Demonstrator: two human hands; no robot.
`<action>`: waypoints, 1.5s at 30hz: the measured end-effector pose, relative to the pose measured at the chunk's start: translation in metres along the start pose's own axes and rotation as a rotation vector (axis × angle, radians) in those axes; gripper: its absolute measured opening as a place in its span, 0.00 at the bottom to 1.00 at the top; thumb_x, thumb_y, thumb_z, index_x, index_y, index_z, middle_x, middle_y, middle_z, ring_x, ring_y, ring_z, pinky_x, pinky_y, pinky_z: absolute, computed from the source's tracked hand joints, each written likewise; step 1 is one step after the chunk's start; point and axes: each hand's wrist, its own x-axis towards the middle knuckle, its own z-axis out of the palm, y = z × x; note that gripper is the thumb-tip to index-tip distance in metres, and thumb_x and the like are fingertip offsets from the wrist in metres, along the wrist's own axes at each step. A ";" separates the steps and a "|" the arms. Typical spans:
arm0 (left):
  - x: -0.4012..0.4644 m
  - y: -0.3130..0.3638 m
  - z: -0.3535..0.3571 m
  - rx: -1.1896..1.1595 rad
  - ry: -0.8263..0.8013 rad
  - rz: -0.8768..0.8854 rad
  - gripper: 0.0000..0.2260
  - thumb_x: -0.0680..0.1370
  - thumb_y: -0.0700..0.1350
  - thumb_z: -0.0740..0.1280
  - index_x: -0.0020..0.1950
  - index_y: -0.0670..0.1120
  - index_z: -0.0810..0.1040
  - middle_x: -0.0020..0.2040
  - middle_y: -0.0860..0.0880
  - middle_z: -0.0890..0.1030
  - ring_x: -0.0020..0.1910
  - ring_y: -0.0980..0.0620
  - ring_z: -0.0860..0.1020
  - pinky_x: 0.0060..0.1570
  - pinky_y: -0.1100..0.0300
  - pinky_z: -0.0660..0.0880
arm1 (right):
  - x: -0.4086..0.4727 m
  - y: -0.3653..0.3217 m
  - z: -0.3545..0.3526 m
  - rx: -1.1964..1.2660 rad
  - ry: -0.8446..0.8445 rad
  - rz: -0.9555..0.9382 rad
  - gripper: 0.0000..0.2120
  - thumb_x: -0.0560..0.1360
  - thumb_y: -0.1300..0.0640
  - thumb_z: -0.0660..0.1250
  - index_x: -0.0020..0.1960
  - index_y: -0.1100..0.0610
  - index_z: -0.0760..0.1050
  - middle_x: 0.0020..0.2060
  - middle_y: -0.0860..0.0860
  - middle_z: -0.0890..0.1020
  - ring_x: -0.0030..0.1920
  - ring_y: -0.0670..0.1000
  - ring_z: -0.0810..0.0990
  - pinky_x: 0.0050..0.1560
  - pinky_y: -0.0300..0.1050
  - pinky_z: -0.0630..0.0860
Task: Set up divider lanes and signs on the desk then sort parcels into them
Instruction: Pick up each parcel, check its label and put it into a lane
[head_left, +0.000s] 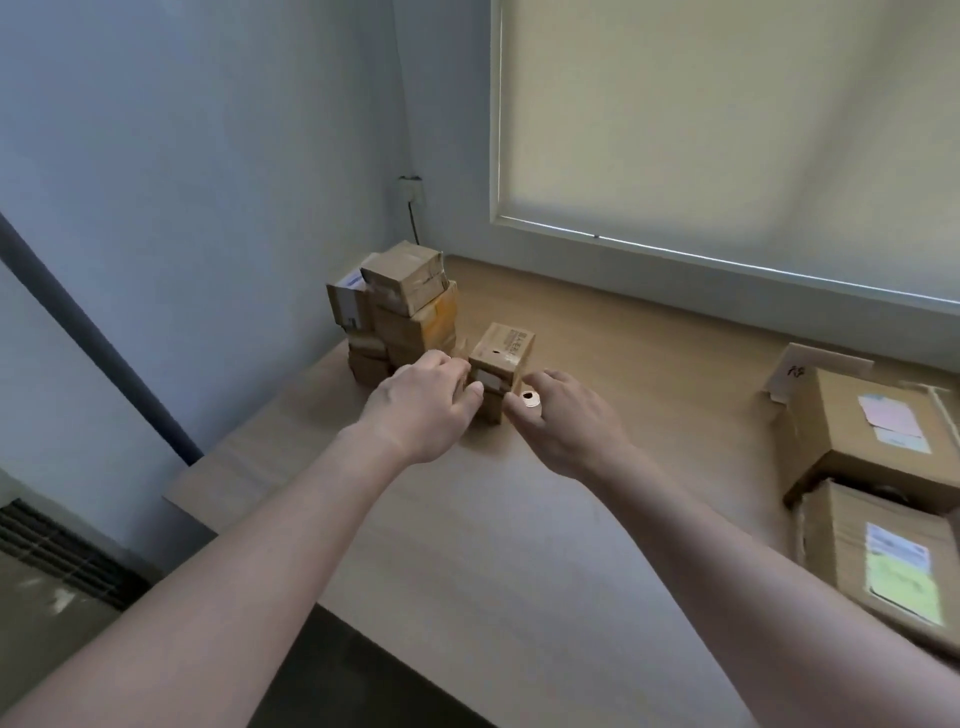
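A small brown parcel (502, 349) stands upright on the wooden desk (519, 519), with a white label on its near face. My left hand (421, 408) grips its left side, the thumb pressing on the near face. My right hand (563, 423) holds its right side, fingers curled beside it. A small white ring-shaped thing (530, 398) sits at the right thumb. Just left of the parcel, a stack of several small parcels (402, 312) fills the desk's far left corner. A folded card sign (810, 370) with handwriting stands at the right.
Two large cardboard boxes (862, 431) (883, 561) with labels lie at the desk's right edge. A window blind (727, 130) hangs behind the desk. The wall (208, 208) runs along the left, and the desk's front edge (467, 670) drops to a dark floor.
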 end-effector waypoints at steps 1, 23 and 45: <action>0.010 -0.007 0.004 -0.006 -0.021 0.013 0.24 0.84 0.61 0.54 0.75 0.52 0.71 0.73 0.50 0.72 0.69 0.45 0.74 0.65 0.43 0.74 | 0.009 0.000 0.007 0.003 -0.002 0.030 0.26 0.81 0.37 0.54 0.67 0.53 0.76 0.66 0.54 0.78 0.63 0.60 0.77 0.59 0.54 0.75; 0.249 -0.090 0.142 -0.098 -0.277 0.066 0.19 0.83 0.55 0.59 0.72 0.49 0.72 0.68 0.48 0.72 0.65 0.44 0.74 0.63 0.45 0.74 | 0.212 0.073 0.149 0.200 -0.074 0.333 0.19 0.83 0.44 0.56 0.69 0.50 0.72 0.68 0.51 0.75 0.65 0.58 0.76 0.59 0.53 0.74; 0.328 -0.119 0.192 -0.595 -0.338 -0.113 0.14 0.80 0.53 0.66 0.66 0.56 0.76 0.65 0.50 0.73 0.63 0.52 0.74 0.66 0.55 0.69 | 0.292 0.075 0.207 0.799 0.017 0.675 0.17 0.74 0.53 0.56 0.62 0.43 0.72 0.59 0.48 0.80 0.59 0.53 0.78 0.61 0.53 0.76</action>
